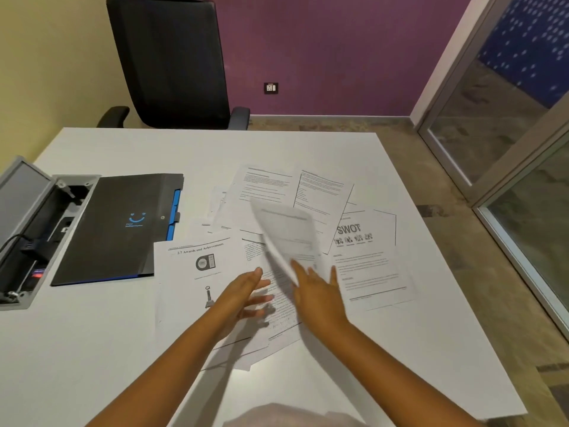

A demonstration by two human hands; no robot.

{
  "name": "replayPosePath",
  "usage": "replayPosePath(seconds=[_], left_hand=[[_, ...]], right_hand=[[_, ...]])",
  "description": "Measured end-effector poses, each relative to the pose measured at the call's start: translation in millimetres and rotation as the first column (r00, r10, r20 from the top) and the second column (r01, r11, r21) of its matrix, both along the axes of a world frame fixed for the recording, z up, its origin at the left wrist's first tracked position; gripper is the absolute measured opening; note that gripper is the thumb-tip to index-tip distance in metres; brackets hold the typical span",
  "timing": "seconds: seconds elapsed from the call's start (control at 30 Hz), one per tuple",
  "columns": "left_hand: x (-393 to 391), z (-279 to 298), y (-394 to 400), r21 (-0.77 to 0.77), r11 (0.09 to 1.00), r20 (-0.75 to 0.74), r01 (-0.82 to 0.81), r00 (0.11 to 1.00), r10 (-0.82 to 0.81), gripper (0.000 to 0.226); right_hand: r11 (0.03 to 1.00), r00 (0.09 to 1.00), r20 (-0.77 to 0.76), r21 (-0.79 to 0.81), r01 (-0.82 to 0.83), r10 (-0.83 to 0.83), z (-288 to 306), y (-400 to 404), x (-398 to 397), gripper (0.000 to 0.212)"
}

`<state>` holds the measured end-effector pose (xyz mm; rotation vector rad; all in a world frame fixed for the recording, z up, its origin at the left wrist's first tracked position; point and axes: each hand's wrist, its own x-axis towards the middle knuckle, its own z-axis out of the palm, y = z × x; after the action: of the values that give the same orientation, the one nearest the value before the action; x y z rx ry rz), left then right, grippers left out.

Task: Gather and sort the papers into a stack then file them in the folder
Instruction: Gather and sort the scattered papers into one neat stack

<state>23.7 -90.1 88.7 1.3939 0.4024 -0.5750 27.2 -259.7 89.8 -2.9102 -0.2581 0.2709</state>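
White surface (pixel 92 349) — bore all items. Black folder (pixel 120 226): flat, closed, left of the papers (pixel 366 260), which lay scattered. One blurred sheet (pixel 286 235) — raised above the papers, against right hand (pixel 320 298), fingers straight. Left hand (pixel 243 295): fingers spread, grasping nothing.

Both bare forearms are reaching forward, converging. The left hand (pixel 246 292) is lying open with fingers spread, pointing right. The right hand (pixel 317 292) is raised, its fingers straight and apart, pointing away.
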Motion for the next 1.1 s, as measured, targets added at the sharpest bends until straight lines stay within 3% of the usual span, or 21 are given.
replayPosePath(seconds=[0.07, 0.17, 0.23, 0.3, 0.37, 0.47, 0.57, 0.77, 0.97, 1.1], left_hand=[[3.7, 0.3, -4.0, -0.055, 0.997, -0.023, -0.062, 0.998, 0.061, 0.038], [6.1, -9.1, 0.5, 0.085, 0.973, -0.028, -0.215, 0.975, 0.218, 0.035], [4.4, -20.5, 13.0, 0.241, 0.932, -0.052, -0.270, 0.956, 0.290, 0.036], [0.6, -30.6, 30.7, 0.293, 0.901, -0.080, -0.319, 0.931, 0.355, 0.038], [-3.5, -38.4, 49.8, 0.330, 0.875, -0.111, -0.353, 0.906, 0.408, 0.040], [-9.5, -48.7, 74.5, 0.365, 0.846, -0.147, -0.389, 0.873, 0.465, 0.043], [-13.8, -56.0, 86.6, 0.369, 0.840, -0.178, -0.398, 0.857, 0.484, 0.041], [-18.3, -62.0, 81.8, 0.340, 0.870, -0.244, -0.358, 0.859, 0.449, 0.035], [-18.1, -55.4, 66.7, 0.359, 0.893, -0.212, -0.272, 0.908, 0.362, 0.023], [-17.6, -51.4, 57.4, 0.366, 0.905, -0.204, -0.219, 0.929, 0.307, 0.017]], right_hand=[[0.992, 0.993, -0.049, 0.066, -0.104, 0.108, -3.5, 15.0, -5.6, 0.054], [0.949, 0.938, -0.197, 0.191, -0.249, 0.286, -17.1, 20.8, -11.7, 0.057], [0.909, 0.898, -0.317, 0.379, -0.176, 0.306, -24.6, 14.7, -13.2, 0.062], [0.851, 0.900, -0.388, 0.523, 0.039, 0.197, -30.8, 1.6, -9.1, 0.062], [0.849, 0.922, -0.388, 0.487, 0.206, -0.001, -39.9, -20.3, 0.0, 0.058], [0.885, 0.871, -0.396, 0.234, 0.402, -0.291, -55.5, -57.8, 12.5, 0.052], [0.858, 0.807, -0.413, 0.109, 0.503, -0.421, -66.1, -80.0, 16.5, 0.049], [0.790, 0.748, -0.574, 0.263, 0.554, -0.333, -70.6, -72.4, 24.0, 0.043], [0.708, 0.707, -0.671, 0.388, 0.590, -0.222, -66.9, -57.6, 25.3, 0.049], [0.645, 0.669, -0.708, 0.405, 0.648, -0.227, -62.9, -55.7, 23.7, 0.026]])
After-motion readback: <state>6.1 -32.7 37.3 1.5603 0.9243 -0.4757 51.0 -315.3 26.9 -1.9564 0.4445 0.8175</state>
